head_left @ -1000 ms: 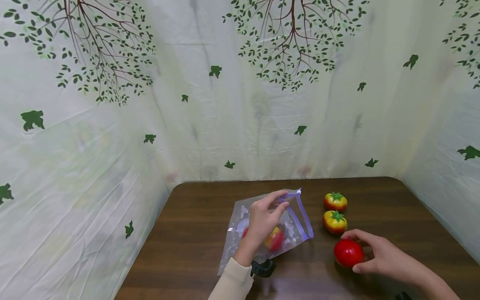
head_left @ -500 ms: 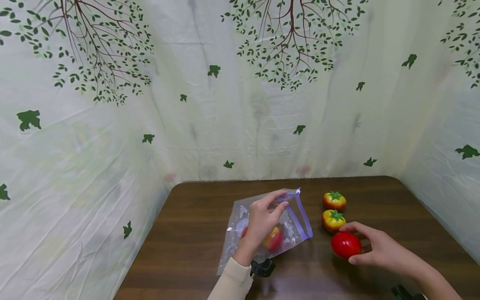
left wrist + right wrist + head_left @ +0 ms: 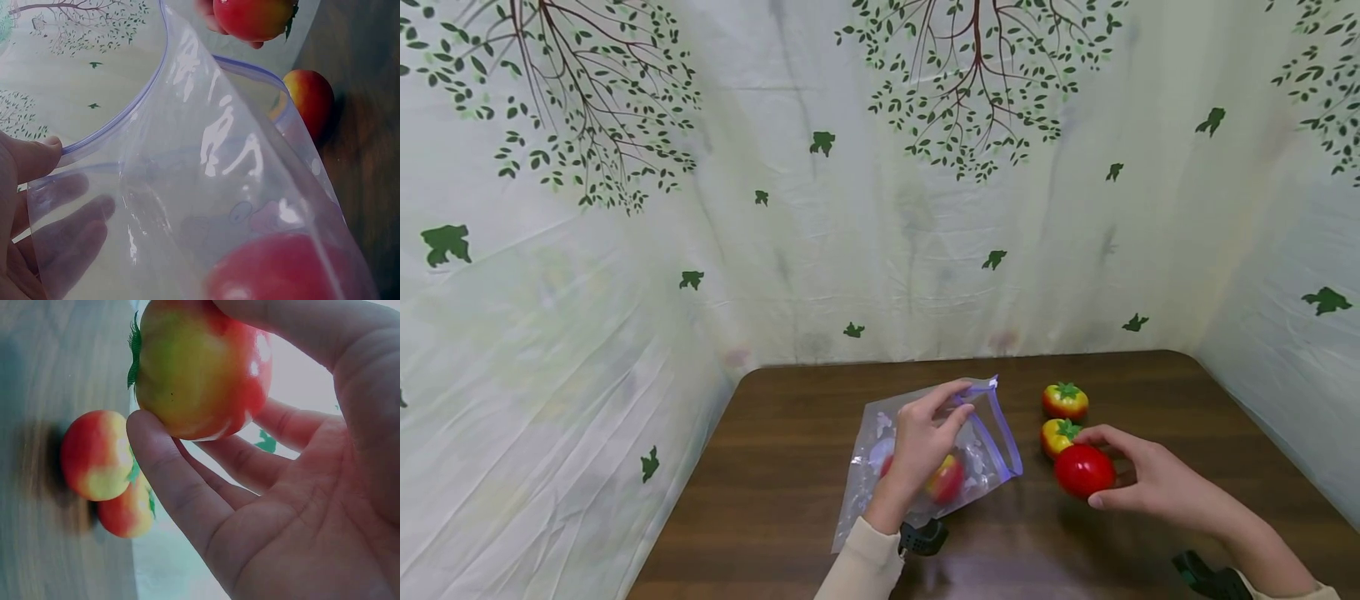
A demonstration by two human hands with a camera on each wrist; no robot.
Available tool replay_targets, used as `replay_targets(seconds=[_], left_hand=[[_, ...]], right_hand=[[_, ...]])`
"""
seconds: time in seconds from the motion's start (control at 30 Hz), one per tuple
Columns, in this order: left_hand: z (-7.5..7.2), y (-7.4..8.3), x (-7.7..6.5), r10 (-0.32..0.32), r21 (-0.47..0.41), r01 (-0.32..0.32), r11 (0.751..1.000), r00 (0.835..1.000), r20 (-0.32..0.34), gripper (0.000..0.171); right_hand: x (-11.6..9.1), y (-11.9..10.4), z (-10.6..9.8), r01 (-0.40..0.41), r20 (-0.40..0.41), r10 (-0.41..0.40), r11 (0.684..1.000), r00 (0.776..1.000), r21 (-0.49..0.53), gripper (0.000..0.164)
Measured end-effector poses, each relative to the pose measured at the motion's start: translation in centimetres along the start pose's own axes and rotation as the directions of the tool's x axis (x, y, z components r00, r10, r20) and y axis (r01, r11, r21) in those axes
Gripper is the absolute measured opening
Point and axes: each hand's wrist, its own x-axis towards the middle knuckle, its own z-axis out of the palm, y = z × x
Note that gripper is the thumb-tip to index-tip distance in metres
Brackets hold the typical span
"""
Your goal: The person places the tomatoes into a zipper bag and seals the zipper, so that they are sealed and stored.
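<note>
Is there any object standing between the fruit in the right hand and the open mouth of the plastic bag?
Nothing visible: the gap from the held fruit to the plastic bag is open. Two other fruits sit beside that path, and the left hand pinches the bag's edge.

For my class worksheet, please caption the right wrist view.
A right grip holds one red-yellow tomato; two more tomatoes lie on the wooden table.

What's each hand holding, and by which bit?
The right hand holds a red and yellow fruit by its round sides. The left hand holds the clear bag by its purple edge.
</note>
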Motion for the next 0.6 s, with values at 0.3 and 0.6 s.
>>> replay_targets(seconds=[0.3, 0.6], left_hand=[[-0.1, 0.1, -0.1, -0.007, 0.023, 0.007, 1.0, 1.0, 0.014, 0.03], [-0.2, 0.4, 0.0, -0.015, 0.026, 0.014, 1.0, 1.0, 0.024, 0.03]], right_hand=[[0.4, -0.6, 0.2, 0.0, -0.029, 0.0, 1.0, 1.0, -0.017, 0.07], [1.1, -1.3, 0.6, 0.025, -0.07, -0.027, 0.999, 0.997, -0.027, 0.07]])
